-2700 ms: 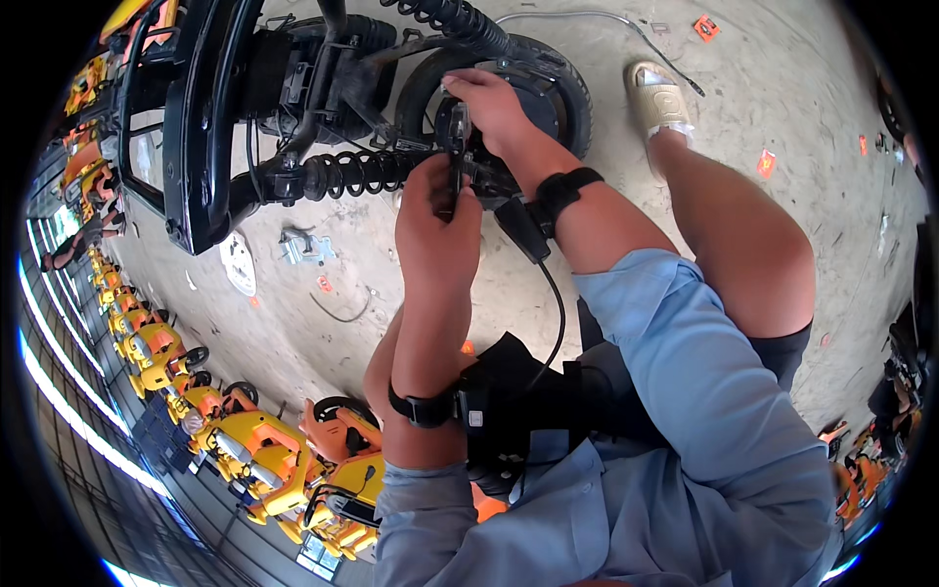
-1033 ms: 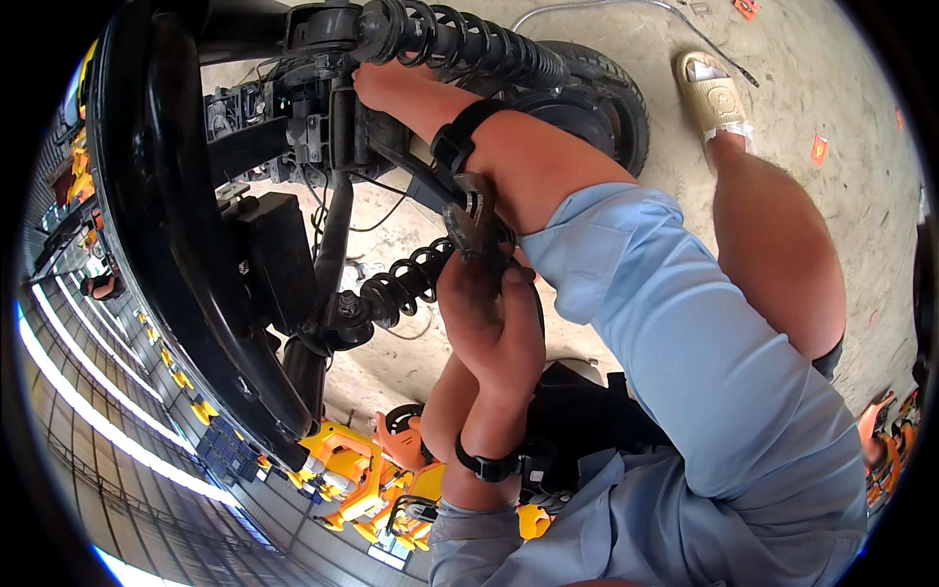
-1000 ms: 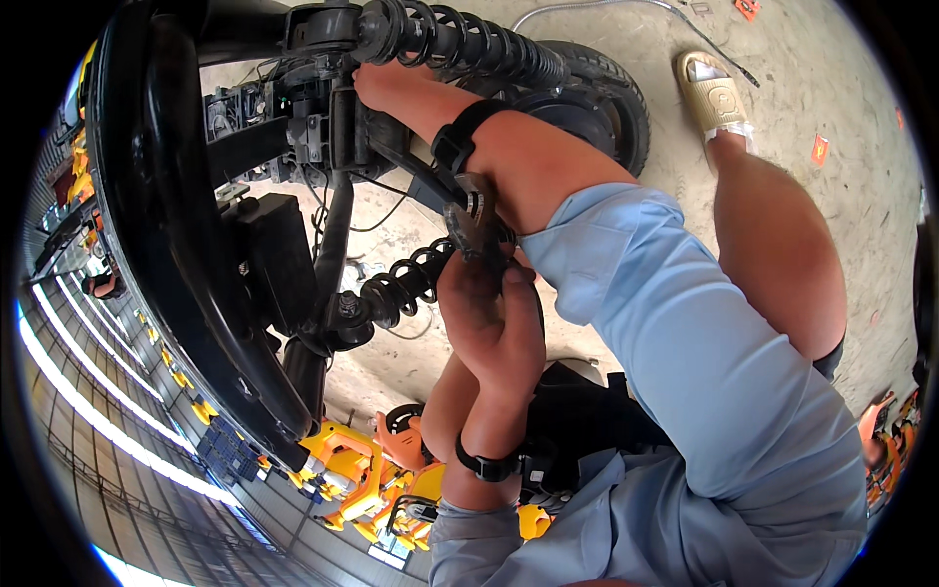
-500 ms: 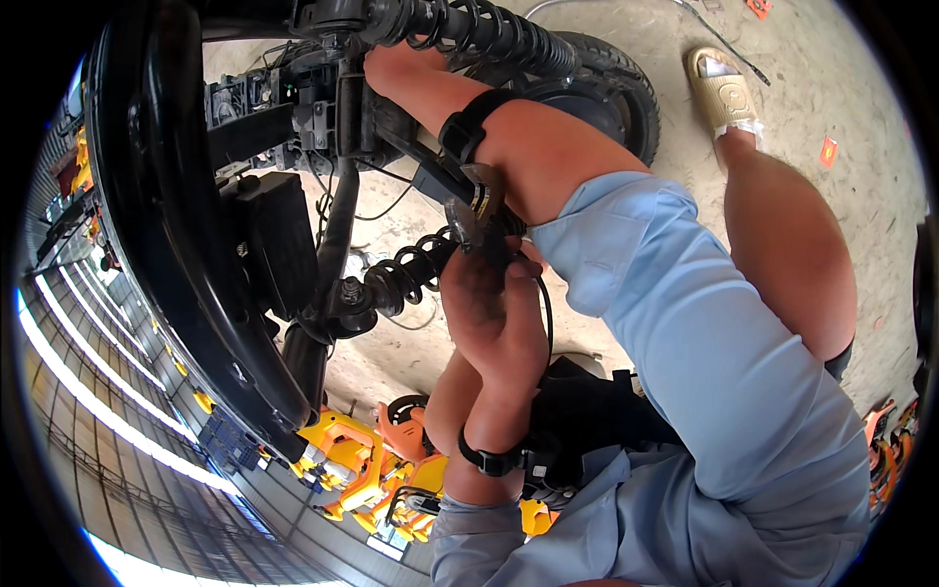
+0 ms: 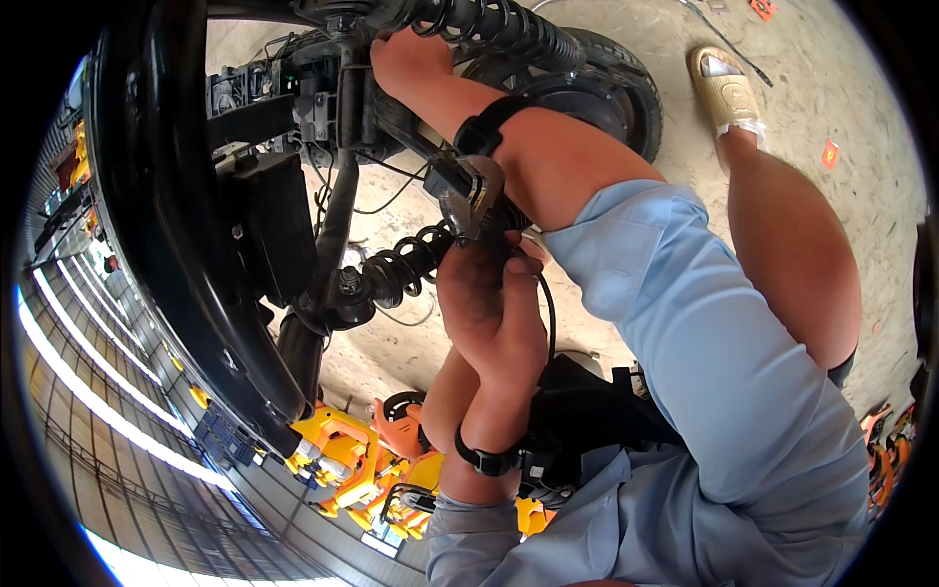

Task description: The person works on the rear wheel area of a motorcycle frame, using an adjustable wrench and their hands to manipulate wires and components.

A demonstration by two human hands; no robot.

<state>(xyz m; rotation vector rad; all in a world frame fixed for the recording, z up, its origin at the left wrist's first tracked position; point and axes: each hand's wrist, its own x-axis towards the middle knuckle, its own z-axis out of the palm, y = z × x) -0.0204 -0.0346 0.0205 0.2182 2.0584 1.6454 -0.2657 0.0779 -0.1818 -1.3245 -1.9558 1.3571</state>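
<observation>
Wrench (image 5: 460, 215): centre, in the left hand (image 5: 494, 303)
Right hand (image 5: 413, 70): upper centre, beside 1 shock absorber (image 5: 509, 34)
Wheel (image 5: 641, 108): right of that hand
Sandal (image 5: 726, 98): upper right, on the floor (image 5: 797, 68)

Wrench (image 5: 469, 211) seemingly grey; vehicle frame (image 5: 174, 235) black; shirt (image 5: 685, 284) plain light blue; slipper (image 5: 724, 96) beige; scooters (image 5: 339, 442) yellow, orange.

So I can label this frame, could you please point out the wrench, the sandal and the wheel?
Wrench (image 5: 469, 221), head view: its metal head.
Sandal (image 5: 727, 99), head view: its upper.
Wheel (image 5: 590, 106), head view: its hub.
</observation>
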